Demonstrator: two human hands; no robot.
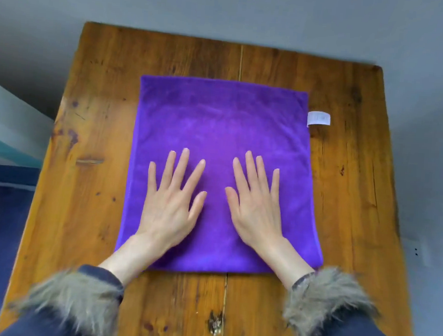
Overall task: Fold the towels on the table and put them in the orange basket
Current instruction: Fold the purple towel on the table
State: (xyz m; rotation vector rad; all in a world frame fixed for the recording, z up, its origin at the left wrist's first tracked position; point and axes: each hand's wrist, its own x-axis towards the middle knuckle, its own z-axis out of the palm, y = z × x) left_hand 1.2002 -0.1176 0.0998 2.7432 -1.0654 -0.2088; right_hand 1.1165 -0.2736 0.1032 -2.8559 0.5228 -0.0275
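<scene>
Head view: your left hand (171,203) and right hand (256,205) press flat, fingers spread, on the purple microfibre towel (224,120) lying mid wooden table (90,131), towards its near edge. Uneven pressure could skew the fold.

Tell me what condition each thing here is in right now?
purple towel: spread flat on the table, unfolded
white tag: sticking out from the towel's right edge
left hand: flat, fingers spread, on the towel
right hand: flat, fingers spread, on the towel
</scene>
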